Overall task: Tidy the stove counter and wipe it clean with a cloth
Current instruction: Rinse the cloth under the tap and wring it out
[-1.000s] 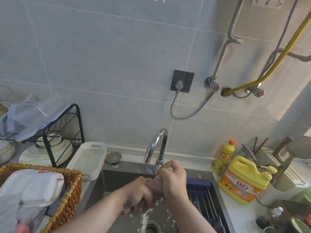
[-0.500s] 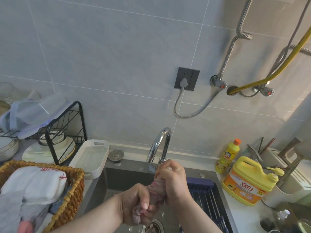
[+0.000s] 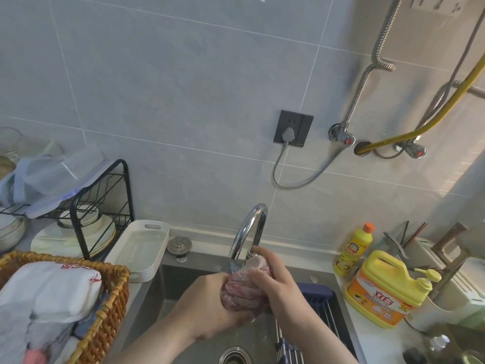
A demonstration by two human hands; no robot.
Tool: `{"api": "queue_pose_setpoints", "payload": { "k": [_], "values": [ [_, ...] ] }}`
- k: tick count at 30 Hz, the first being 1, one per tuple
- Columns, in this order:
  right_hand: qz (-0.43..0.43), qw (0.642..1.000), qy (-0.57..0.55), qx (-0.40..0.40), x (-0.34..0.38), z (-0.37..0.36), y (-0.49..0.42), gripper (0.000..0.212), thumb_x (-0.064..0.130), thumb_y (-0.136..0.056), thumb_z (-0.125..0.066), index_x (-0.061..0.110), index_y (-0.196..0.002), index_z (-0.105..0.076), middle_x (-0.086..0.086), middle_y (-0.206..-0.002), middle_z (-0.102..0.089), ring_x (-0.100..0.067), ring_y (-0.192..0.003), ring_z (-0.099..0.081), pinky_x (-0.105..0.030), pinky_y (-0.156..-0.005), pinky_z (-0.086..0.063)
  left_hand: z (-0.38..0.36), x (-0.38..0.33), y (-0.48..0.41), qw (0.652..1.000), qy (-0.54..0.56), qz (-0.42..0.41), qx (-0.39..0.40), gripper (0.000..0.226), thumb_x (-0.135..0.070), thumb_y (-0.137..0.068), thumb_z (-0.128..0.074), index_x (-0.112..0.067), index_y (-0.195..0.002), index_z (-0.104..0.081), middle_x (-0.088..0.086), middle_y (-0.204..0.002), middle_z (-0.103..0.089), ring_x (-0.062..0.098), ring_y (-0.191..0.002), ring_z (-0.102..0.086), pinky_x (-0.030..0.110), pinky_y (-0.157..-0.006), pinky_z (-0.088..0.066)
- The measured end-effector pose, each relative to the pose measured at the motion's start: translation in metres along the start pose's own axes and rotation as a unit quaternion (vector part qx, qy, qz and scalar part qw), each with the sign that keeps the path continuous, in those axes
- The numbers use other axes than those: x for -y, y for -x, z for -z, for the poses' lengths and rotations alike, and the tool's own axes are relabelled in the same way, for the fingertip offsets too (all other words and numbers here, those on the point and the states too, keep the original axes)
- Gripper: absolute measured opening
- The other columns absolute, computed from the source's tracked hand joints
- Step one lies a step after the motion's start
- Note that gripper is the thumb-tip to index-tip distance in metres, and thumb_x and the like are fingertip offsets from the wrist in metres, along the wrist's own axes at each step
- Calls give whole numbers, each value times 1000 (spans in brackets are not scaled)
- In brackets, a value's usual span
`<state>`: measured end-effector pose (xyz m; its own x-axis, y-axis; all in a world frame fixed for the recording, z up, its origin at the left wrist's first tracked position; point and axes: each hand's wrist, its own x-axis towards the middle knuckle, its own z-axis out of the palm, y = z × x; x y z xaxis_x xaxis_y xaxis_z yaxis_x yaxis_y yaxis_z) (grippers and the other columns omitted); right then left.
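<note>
Far left of the faucet (image 3: pixel 249 229) I see a woven wicker basket (image 3: pixel 112 306) stuffed with soft white folded textiles. Behind it a black wire rack (image 3: pixel 127 195) stands over stacked plates. Closer to the faucet's left lies a glossy white rectangular tray (image 3: pixel 141 248), with a round metal stopper (image 3: pixel 179 244) between tray and faucet. The faucet itself is a curved chrome gooseneck over the grey steel sink (image 3: pixel 168 298).

Just below its spout, above the sink, is the cloth (image 3: pixel 244 292), a pinkish, nubbly wad rolled into a thick lump. My left hand (image 3: pixel 207 306) takes its lower end, grip clamped round it. My right hand (image 3: pixel 278 285) wraps the upper end, fingers curled over the top just beside the spout, its grip also clamped on the cloth.

Right of the faucet a dark blue slatted drain rack (image 3: pixel 320 292) sits in the sink. Further right, on the white counter (image 3: pixel 372 345), stand a slim yellow bottle (image 3: pixel 354 250) with an orange cap and a squat yellow pump jug (image 3: pixel 385 290).
</note>
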<state>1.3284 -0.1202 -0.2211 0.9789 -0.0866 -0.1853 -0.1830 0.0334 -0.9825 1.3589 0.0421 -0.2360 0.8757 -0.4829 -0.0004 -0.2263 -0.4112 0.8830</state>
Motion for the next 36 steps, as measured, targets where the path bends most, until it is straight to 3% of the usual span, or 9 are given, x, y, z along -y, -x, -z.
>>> {"api": "queue_pose_setpoints", "payload": {
  "k": [4, 7, 10, 13, 18, 21, 24, 30, 36],
  "values": [
    [-20, 993, -23, -116, 1, -17, -6, 37, 49, -57, -73, 36, -92, -73, -4, -106, -70, -21, -93, -70, -44, -82, -60, -13, -10, 5, 960, -270, -8, -77, 41, -61, -64, -54, -26, -86, -60, -9, -89, -69, 9, -89, -65, 20, -71, -47],
    [18, 978, 18, -208, 3, -31, -7, 13, 28, -67, -79, 21, -74, -70, 1, -69, -70, -13, -63, -65, -27, -56, -55, -20, -19, 4, 947, -318, 0, -38, 29, -44, -74, -51, -24, -93, -58, -4, -97, -69, 14, -94, -64, 25, -72, -46],
    [50, 975, 28, -216, 3, -38, -5, 12, 5, -67, -62, 17, -63, -61, 3, -53, -59, -10, -49, -52, -24, -48, -46, -10, -22, 3, 993, -99, 50, 32, 14, -31, -64, -59, -18, -65, -55, 5, -66, -63, 17, -59, -53, 25, -53, -37],
    [70, 979, 10, -190, 7, -37, -2, 9, 8, -56, -52, 17, -58, -56, 0, -53, -53, -13, -49, -46, -28, -48, -41, -5, -15, 3, 981, 148, 94, 83, 14, -15, -55, -63, -16, -47, -51, 8, -47, -41, 18, -46, -31, 24, -44, -24],
    [93, 982, -3, -162, 7, -35, 1, 11, 6, -52, -49, 16, -55, -52, -7, -58, -48, -18, -55, -41, -31, -53, -36, -13, -1, 2, 895, 371, 138, 205, 15, -8, -49, -61, -3, -59, -51, 6, -50, -37, 17, -35, -33, 21, -40, -20],
    [96, 983, -54, -143, 6, -36, 3, 12, 0, -51, -47, 9, -58, -50, -13, -61, -44, -20, -55, -40, -30, -49, -37, -16, 11, -1, 795, 482, 169, 328, 34, -11, -42, -68, -3, -69, -49, 8, -48, -47, 16, -30, -44, 14, -34, -27],
    [80, 983, -106, -125, 0, -38, 3, 14, -3, -50, -45, 4, -61, -48, -15, -63, -42, -22, -53, -40, -29, -47, -41, -21, 23, -5, 717, 534, 143, 425, 29, -21, -51, -70, -11, -76, -59, 0, -51, -56, 8, -35, -50, 11, -37, -37],
    [54, 986, -136, -83, -14, -38, 5, 13, -3, -50, -47, 9, -54, -49, -13, -58, -45, -22, -53, -43, -29, -49, -41, -27, 29, 0, 677, 551, 114, 474, 28, -28, -60, -65, -10, -81, -69, -3, -64, -64, 2, -44, -49, 10, -41, -38],
    [43, 990, -87, -101, -30, -29, -6, 8, 4, -50, -54, 9, -56, -52, -9, -57, -48, -21, -55, -43, -28, -51, -40, -31, 41, 1, 763, 477, 194, 390, 26, -23, -56, -67, -6, -75, -64, 3, -57, -56, 11, -44, -49, 17, -43, -37]
  ]
}}
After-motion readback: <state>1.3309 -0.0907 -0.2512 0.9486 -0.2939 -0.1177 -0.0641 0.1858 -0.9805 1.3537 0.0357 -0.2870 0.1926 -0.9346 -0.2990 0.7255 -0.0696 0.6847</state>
